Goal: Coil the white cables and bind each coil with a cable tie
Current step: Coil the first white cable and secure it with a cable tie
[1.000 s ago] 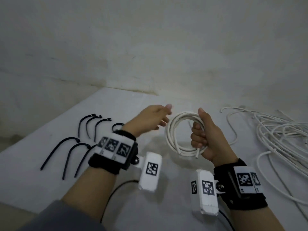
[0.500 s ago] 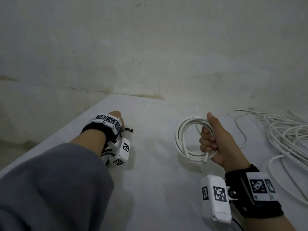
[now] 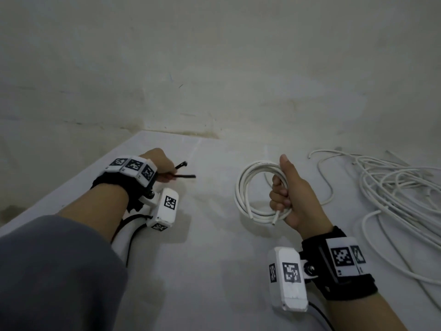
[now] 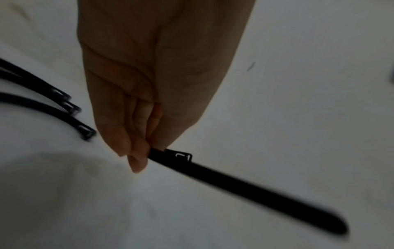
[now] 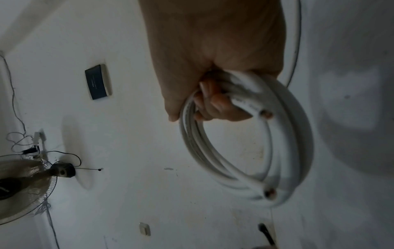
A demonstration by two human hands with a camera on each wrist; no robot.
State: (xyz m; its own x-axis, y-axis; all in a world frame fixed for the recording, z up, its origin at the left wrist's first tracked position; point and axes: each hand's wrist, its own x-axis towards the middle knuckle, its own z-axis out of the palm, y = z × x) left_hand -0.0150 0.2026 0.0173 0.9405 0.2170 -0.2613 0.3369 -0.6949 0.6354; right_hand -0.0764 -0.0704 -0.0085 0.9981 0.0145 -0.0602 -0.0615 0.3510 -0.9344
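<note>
Now I see my left hand [image 3: 158, 167] off to the left over the white counter [image 3: 210, 259], fingers drawn together and pinching a black cable tie [image 3: 183, 176] near its locking head. From the left wrist view the tie [image 4: 245, 188] runs out from the fingertips [image 4: 138, 161] and slants away clear of the surface, its far end blurred. Just beside that hand, three more black cable ties [image 4: 53, 107] lie on the counter with their heads close together.

My right hand [image 3: 290, 194] is fisted round one side of the white cable coil [image 3: 250, 189], thumb standing straight up along it. The coil hangs as a ring of several loops above the counter, and both cut ends poke out near the bottom. The right wrist view shows the curled fingers [image 5: 215, 102] wrapped tight on the bundled strands [image 5: 251, 138].

Farther right, a loose heap of white cables [image 3: 393, 187] sprawls on the counter, well apart from the coil.
</note>
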